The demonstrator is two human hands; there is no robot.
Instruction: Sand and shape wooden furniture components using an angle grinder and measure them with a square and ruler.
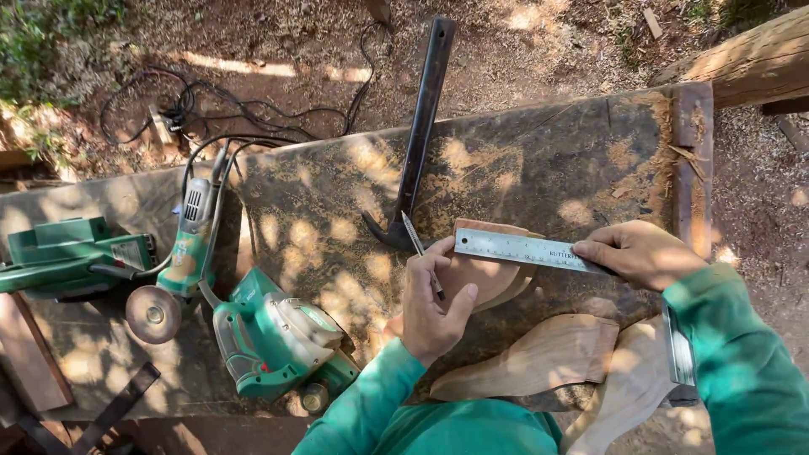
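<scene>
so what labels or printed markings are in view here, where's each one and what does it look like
Ruler: steel strip with printed scale, lying across the wood piece, pinned by the right hand.
Grinder label: pale lettering on its green body, left of the bench.
Planer label: small pale rectangular sticker on its green housing, far left.
Sander: green and grey, no label readable.
Left hand holds a pencil.

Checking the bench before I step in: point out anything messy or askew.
Sawdust is strewn across the workbench. A hammer overhangs the far edge, and power cords tangle on the ground.
</scene>
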